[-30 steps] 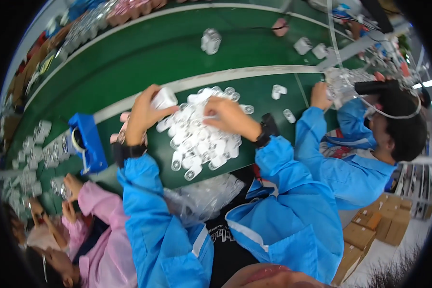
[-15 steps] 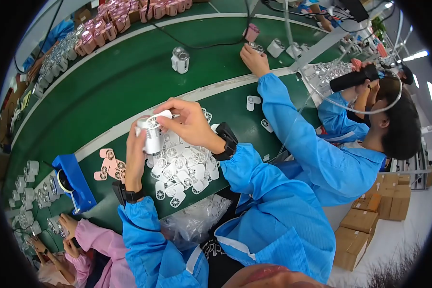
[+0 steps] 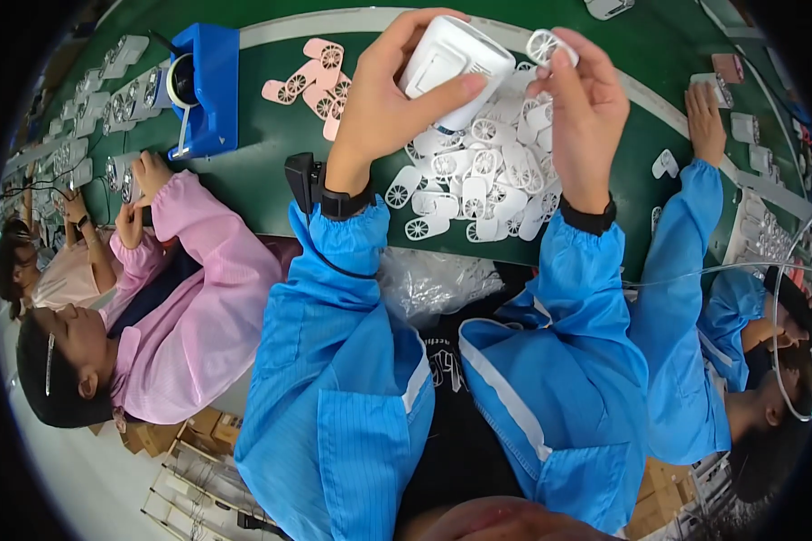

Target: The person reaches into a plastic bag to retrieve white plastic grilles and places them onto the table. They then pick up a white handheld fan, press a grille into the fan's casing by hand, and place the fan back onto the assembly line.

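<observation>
My left hand (image 3: 376,101) is closed round a white plastic device housing (image 3: 456,65), its thumb across the front, and holds it above the table. Pinched between the thumb and fingers of my right hand (image 3: 588,122) is a small white cover plate (image 3: 542,45) with a round spoked grille. The plate and the housing are apart, side by side. Beneath both hands lies a heap of similar white cover plates (image 3: 472,189). Several pink cover plates (image 3: 314,79) lie on the green table to the left of my left hand.
A blue tape dispenser (image 3: 215,95) stands at the left. A clear plastic bag (image 3: 435,281) sits at the near table edge. On the right, a co-worker's hand (image 3: 705,122) rests by finished-looking white units (image 3: 745,126). A person in a pink sleeve (image 3: 209,212) works at the left.
The head view has swung, so the left side shows more. The cover plate, earlier against the housing, is now apart from it in my right hand. The housing has been turned in my left.
</observation>
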The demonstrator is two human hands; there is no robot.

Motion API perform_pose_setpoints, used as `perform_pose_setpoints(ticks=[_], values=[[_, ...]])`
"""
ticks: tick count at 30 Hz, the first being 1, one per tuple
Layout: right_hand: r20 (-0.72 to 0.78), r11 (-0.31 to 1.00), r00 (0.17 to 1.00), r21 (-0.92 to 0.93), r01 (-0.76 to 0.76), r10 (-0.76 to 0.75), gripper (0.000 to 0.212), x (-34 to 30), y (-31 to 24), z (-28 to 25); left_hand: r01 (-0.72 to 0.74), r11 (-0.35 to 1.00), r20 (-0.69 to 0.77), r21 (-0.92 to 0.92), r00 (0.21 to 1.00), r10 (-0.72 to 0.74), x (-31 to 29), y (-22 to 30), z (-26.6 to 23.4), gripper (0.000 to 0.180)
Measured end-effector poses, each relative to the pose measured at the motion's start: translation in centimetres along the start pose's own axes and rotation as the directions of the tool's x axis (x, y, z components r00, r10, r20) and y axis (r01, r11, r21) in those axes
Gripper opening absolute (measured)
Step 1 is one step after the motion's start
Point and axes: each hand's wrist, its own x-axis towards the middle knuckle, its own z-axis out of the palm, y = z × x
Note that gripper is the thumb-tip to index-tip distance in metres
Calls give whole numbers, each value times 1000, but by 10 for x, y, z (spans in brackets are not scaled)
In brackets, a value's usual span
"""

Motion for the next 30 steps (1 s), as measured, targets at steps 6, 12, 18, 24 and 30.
perform_pose_setpoints(ticks=[6, 12, 18, 24, 30], values=[[55, 985, 997, -164, -49, 59, 22, -48, -44, 1, -126, 984, -24, -125, 992, 123, 13, 3, 3, 68], [422, 938, 900, -344, 46, 111, 13, -159, -26, 38, -6, 986, -101, -168, 995, -11, -5, 42, -6, 72], [459, 916, 884, -385, 111, 86, 19, -248, 37, 52, -140, 932, -79, -334, 990, 120, -9, 5, -11, 71], [313, 791, 791, -523, -317, 525, 9, -272, 16, 45, -305, 738, -83, -602, 943, 322, -14, 2, -5, 68], [167, 860, 855, -250, -445, 491, 19, -281, -96, 10, -72, 957, -144, -280, 989, 32, -72, 82, -18, 67]])
